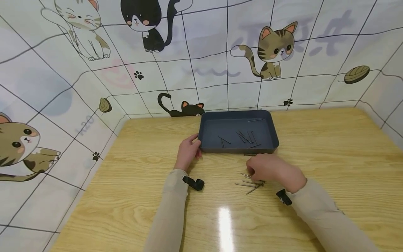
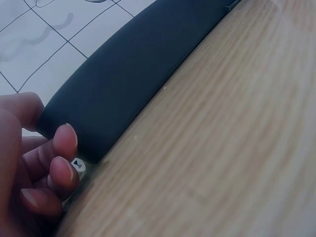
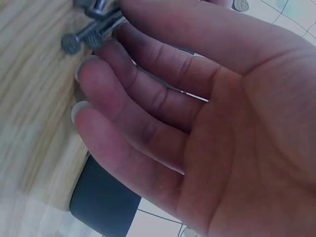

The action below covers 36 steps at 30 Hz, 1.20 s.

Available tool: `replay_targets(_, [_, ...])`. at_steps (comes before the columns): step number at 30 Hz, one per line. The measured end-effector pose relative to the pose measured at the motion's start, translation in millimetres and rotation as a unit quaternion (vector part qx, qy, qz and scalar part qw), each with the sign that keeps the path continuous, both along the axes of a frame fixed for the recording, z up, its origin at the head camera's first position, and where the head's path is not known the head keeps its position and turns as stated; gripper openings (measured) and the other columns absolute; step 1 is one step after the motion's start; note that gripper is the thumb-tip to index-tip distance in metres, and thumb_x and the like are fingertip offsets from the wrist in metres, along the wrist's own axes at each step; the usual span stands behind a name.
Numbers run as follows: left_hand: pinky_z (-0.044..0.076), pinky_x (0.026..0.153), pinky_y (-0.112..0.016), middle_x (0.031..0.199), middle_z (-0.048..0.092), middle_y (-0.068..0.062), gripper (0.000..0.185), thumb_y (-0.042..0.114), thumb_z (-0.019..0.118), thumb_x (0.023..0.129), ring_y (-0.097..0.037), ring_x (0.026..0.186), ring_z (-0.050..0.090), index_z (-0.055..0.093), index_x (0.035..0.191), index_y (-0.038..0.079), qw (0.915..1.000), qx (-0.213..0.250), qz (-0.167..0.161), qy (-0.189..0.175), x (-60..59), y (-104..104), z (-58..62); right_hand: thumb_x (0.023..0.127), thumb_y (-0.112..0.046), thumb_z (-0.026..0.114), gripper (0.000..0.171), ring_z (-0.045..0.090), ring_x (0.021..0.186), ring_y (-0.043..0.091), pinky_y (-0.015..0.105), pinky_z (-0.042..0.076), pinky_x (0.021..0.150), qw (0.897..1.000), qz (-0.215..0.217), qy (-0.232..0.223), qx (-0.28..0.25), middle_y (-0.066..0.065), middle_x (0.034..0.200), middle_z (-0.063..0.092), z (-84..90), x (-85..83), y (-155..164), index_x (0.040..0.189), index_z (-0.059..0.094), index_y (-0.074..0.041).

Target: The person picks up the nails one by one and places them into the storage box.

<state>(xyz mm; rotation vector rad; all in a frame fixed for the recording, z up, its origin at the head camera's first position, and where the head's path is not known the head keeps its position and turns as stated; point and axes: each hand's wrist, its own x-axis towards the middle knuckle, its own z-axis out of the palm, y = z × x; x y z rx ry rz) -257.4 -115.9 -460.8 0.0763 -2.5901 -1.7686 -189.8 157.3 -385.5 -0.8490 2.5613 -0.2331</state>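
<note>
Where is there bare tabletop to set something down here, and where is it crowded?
Free: the table right of the tray, and its left side beyond the left hand. Crowded: the strip before the tray, where the right hand covers loose nails.

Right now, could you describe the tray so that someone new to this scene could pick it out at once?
On the wooden table, look to the far edge by the cat-patterned wall. There sits the tray, shallow, dark blue-grey, a few nails inside, the left hand holding its near left corner. It is the only container; other nails lie loose on the tabletop.
</note>
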Motion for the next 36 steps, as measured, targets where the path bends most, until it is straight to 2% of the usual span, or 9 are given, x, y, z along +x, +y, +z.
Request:
replay_targets(7, [0.043,0.044,-0.033,0.053,0.058,-0.010,0.044,0.026,0.046,0.082,-0.024,0.041,0.051,0.052,0.125,0.020,1.0000,-0.004,-0.003,0.004,-0.5,1.3,-1.7,0.076,-0.009,0.059,0.011,0.046,0.063,0.011,0.030,0.038,0.055,1.000,-0.009,0.007,0.005,-0.009,0.072,0.052,1.0,4.2,-3.5,0.076,0.059,-0.020])
replay_targets(18, [0.044,0.044,-0.034,0.053,0.058,-0.011,0.045,0.027,0.046,0.082,-0.024,0.041,0.052,0.051,0.127,0.019,1.0000,-0.006,-0.005,0.003,-0.7,-0.3,-0.8,0.079,-0.011,0.057,0.008,0.046,0.064,0.012,0.030,0.038,0.056,1.000,-0.015,0.004,0.004,-0.008,0.073,0.052,-1.4,2.4,-5.2,0.079,0.059,-0.019])
replay_targets(25, [0.044,0.044,-0.034,0.053,0.058,-0.011,0.044,0.026,0.047,0.082,-0.025,0.041,0.052,0.052,0.125,0.019,1.0000,0.001,0.000,0.006,-1.0,-1.7,-0.2,0.082,-0.019,0.059,0.003,0.046,0.061,0.009,0.029,0.039,0.058,0.999,-0.004,0.030,-0.014,-0.009,0.071,0.051,1.2,-1.1,-4.3,0.080,0.057,-0.018])
replay_targets(30, [0.044,0.044,-0.034,0.053,0.058,-0.010,0.043,0.025,0.046,0.082,-0.025,0.042,0.052,0.052,0.125,0.020,1.0000,0.003,-0.001,0.001,-1.3,-1.3,-2.7,0.082,-0.018,0.059,0.002,0.046,0.059,0.008,0.027,0.039,0.056,0.998,0.000,0.043,-0.037,-0.011,0.069,0.051,0.1,-1.9,-4.4,0.083,0.059,-0.017])
replay_targets(36, [0.044,0.044,-0.034,0.053,0.058,-0.010,0.043,0.025,0.047,0.083,-0.025,0.042,0.052,0.052,0.125,0.022,1.0000,0.002,0.000,0.005,-1.3,-0.6,-4.1,0.081,-0.015,0.062,0.010,0.045,0.059,0.007,0.026,0.039,0.056,0.996,0.009,0.057,-0.062,-0.011,0.069,0.050,-3.1,-2.2,-5.9,0.091,0.063,-0.017])
